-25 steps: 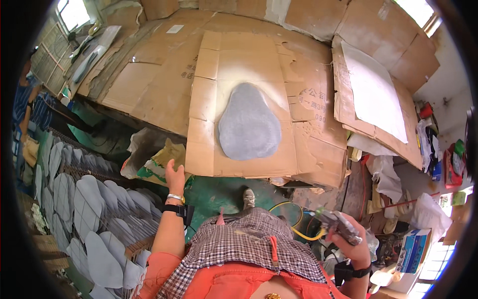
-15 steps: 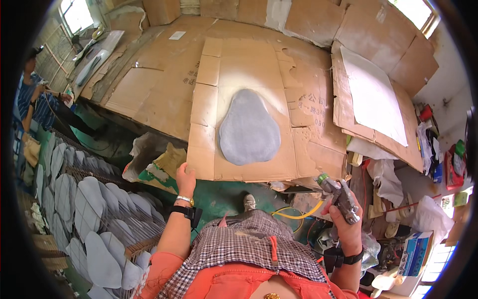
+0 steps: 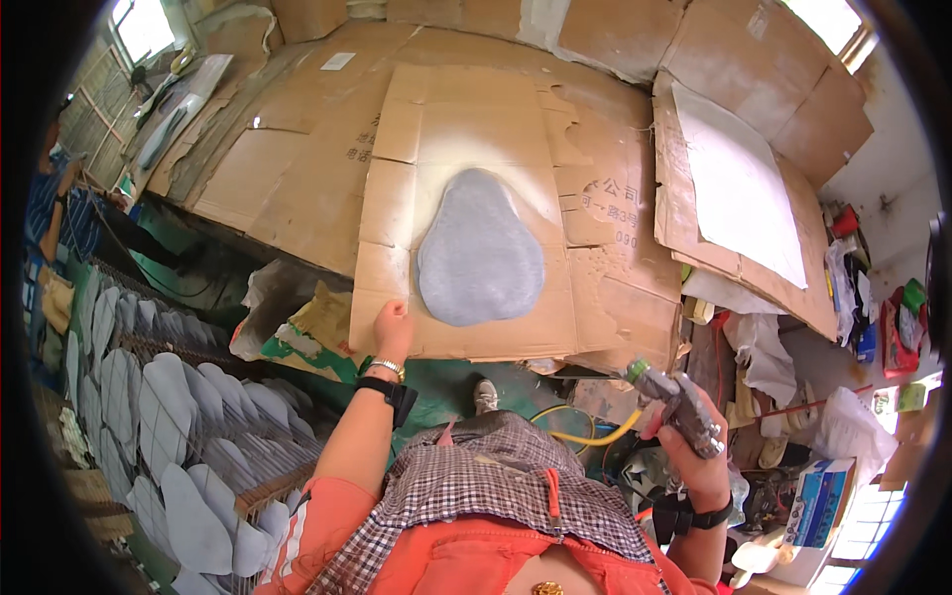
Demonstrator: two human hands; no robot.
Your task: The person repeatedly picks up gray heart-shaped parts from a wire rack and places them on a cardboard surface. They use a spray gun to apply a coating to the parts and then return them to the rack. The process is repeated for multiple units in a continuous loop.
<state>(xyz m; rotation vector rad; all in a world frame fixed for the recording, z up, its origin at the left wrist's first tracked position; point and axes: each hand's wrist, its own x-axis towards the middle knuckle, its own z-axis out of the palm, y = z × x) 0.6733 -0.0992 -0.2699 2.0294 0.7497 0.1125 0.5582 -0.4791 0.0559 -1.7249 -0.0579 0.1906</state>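
A flat, pear-shaped grey piece (image 3: 481, 253) lies on a cardboard sheet (image 3: 397, 223), its narrow end away from me. Pale spray haze rings its far end. My left hand (image 3: 393, 332) is closed over the near left corner of that sheet, left of the piece's wide end; whatever is in its curled fingers is hidden. To the right, off the near edge of the table, my right hand (image 3: 699, 451) is wrapped round a metal spray gun (image 3: 679, 407). A yellow hose (image 3: 605, 436) runs from the gun, whose green-marked end points up and left.
More cardboard covers the table (image 3: 263, 183) and the wall behind. A white sheet on cardboard (image 3: 744, 188) stands at the right. Racks of similar grey pieces (image 3: 164, 416) fill the lower left. Another person (image 3: 79, 208) stands far left. Bags and a blue-white box (image 3: 821, 504) clutter the right.
My left hand has shifted right and farther in over the cardboard sheet. The sheet and grey piece appear slightly farther left. The spray gun remains in my right hand, now a little lower.
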